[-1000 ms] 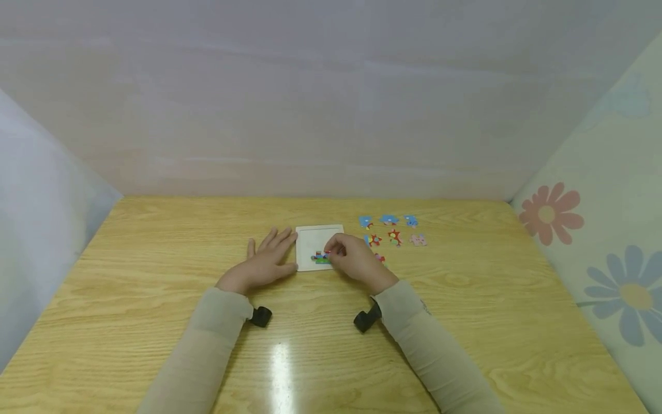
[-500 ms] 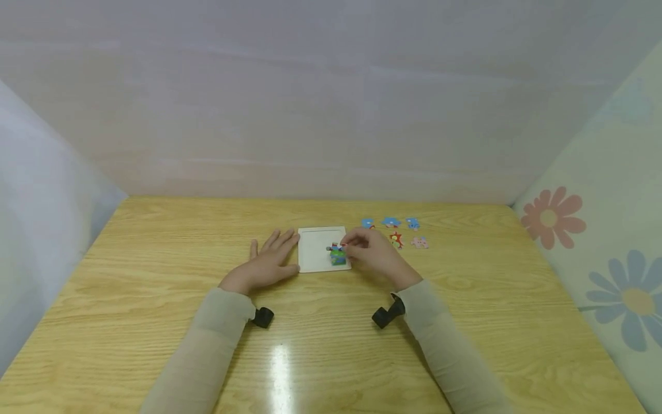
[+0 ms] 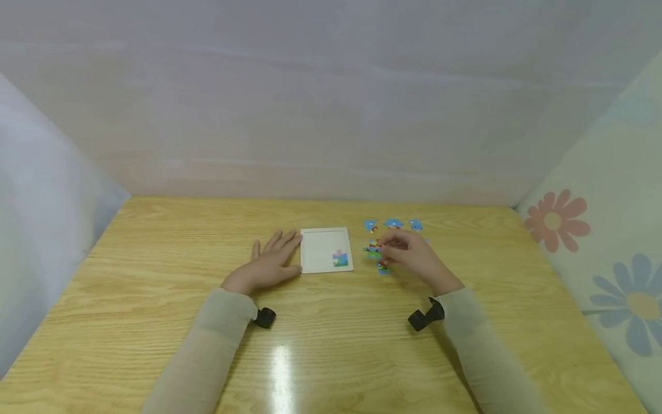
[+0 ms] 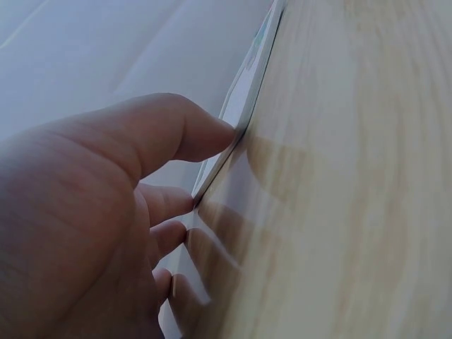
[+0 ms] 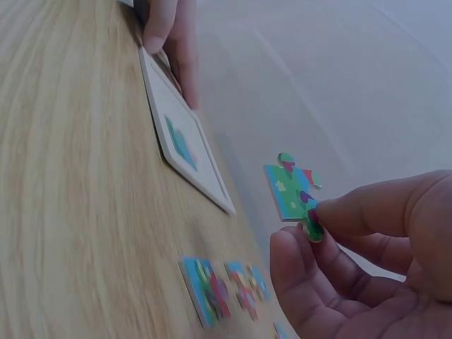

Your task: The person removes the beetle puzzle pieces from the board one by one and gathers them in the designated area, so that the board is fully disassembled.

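My right hand (image 3: pixel 414 256) pinches a green and blue puzzle piece (image 5: pixel 289 191) between thumb and fingers. In the head view it is above the table, right of the white puzzle tray (image 3: pixel 318 247), overlapping loose pieces. Inside the tray, one blue and green puzzle piece (image 3: pixel 339 260) with a pink tip lies at the lower right corner. My left hand (image 3: pixel 266 267) rests on the table with fingers spread, thumb and fingertips at the tray's left edge. The left wrist view shows the thumb (image 4: pixel 205 138) touching the tray's side.
Loose puzzle pieces lie right of the tray, among them a blue one (image 3: pixel 369 225), a second (image 3: pixel 393 222) and a third (image 3: pixel 415 224) at the back. A red and green piece (image 3: pixel 383 268) sits nearest the front. My right hand covers part of this group.
My right hand has moved right with the pinched piece, from over the tray to over the loose pieces. The piece in the tray's corner is now uncovered. My left hand stays at the tray.
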The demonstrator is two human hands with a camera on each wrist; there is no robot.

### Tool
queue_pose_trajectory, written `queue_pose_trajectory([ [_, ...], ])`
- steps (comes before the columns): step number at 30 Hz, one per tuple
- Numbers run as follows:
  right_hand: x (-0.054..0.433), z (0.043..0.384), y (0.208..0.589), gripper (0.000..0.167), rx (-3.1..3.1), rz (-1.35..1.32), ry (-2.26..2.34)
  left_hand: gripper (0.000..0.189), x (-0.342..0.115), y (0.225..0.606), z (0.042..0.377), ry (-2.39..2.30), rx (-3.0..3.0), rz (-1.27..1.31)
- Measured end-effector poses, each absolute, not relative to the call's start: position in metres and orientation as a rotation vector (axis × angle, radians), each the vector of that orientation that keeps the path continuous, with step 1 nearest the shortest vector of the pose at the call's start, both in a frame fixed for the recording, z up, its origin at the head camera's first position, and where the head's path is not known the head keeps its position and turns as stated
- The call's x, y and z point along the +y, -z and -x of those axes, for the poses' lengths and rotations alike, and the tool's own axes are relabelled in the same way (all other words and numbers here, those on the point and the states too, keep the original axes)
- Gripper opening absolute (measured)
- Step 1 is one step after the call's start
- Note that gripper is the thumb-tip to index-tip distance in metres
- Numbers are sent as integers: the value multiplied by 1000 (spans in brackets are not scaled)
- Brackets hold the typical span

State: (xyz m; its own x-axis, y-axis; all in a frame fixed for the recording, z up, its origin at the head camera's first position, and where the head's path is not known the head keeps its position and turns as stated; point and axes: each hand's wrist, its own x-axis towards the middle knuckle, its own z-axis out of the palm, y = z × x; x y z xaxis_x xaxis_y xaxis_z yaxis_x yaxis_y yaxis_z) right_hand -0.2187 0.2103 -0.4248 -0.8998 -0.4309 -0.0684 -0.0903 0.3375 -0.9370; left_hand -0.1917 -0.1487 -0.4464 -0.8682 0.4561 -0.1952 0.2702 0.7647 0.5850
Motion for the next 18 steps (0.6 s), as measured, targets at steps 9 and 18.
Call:
queue_pose_trajectory([
  [9, 242, 214, 424, 27, 2344, 376, 1540, 79, -149, 448, 192, -793, 2644, -563],
  [18, 263, 215, 430, 27, 2371, 269, 1477, 79, -149, 446, 192, -811, 2628, -557],
])
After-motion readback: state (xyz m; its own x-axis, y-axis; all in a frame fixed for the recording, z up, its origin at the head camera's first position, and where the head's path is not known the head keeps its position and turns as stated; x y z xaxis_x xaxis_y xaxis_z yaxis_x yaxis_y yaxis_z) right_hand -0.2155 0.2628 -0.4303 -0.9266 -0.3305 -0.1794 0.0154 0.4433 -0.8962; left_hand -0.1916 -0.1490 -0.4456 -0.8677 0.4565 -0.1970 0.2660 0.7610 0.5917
